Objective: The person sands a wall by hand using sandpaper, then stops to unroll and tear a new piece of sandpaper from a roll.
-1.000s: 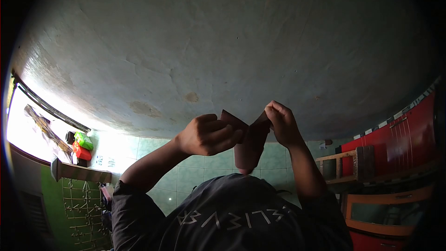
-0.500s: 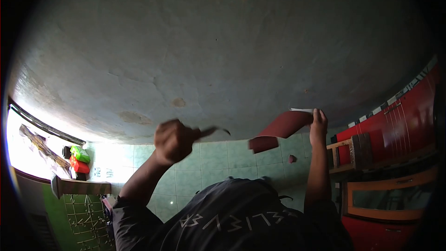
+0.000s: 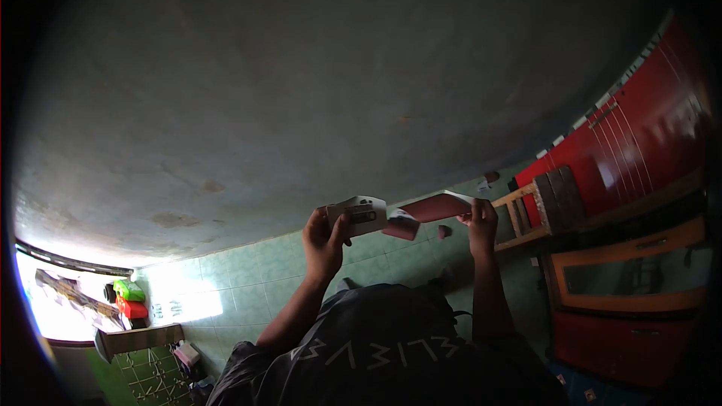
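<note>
My left hand (image 3: 325,240) is closed on a piece of sandpaper (image 3: 368,226), thumb across its pale backing with dark print. My right hand (image 3: 482,222) pinches the right end of a larger sandpaper sheet (image 3: 436,207). Its reddish-brown face shows, and its far end curls downward, close to the edge of the left piece. Both pieces are held up in front of the grey wall (image 3: 316,105), at chest height above the floor.
Small reddish scraps (image 3: 444,231) lie on the green tiled floor (image 3: 256,274). To the right stand a wooden stool (image 3: 558,199), a red cabinet (image 3: 602,154) and an orange-framed cabinet (image 3: 632,256). Red and green items (image 3: 129,301) sit by the bright opening at left.
My left hand has moved right and turned, so its sandpaper now shows the printed backing near the other sheet. My right hand has come slightly left and down. The view has tilted.
</note>
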Action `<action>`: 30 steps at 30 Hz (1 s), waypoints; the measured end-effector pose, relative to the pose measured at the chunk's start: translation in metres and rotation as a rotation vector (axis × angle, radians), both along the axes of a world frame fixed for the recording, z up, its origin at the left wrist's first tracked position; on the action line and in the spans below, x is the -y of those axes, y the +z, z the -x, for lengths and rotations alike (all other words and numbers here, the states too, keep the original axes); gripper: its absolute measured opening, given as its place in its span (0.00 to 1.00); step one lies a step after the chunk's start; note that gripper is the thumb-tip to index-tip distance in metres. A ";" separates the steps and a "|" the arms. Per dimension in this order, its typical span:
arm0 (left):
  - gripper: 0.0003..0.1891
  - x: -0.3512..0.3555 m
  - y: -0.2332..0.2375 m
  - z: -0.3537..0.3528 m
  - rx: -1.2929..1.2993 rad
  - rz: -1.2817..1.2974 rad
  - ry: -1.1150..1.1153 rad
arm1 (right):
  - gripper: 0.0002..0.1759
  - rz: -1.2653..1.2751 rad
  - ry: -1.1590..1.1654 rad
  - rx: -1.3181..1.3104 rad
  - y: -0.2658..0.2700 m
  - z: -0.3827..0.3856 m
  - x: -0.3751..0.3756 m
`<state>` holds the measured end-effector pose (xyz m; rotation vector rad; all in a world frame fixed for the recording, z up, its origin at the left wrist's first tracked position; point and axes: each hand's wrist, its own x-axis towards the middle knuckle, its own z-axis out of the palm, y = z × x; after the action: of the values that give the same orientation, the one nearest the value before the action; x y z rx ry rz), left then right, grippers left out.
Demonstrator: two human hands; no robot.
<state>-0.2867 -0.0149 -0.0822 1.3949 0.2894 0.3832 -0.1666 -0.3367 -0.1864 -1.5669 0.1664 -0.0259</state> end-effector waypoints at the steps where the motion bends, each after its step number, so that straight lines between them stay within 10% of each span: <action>1: 0.09 0.020 -0.008 -0.005 -0.029 -0.001 -0.002 | 0.15 0.000 0.008 -0.013 0.001 0.000 0.018; 13: 0.14 0.263 -0.040 -0.062 -0.305 0.014 -0.112 | 0.10 -0.161 -0.076 -0.046 -0.020 -0.058 0.239; 30: 0.11 0.395 -0.050 -0.207 -0.200 0.036 -0.332 | 0.21 -0.033 -0.690 0.176 0.060 -0.141 0.464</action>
<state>-0.0793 -0.4097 -0.1325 1.4181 0.2211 -0.0359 -0.0251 -0.8004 -0.1268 -1.4013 0.5569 -0.6945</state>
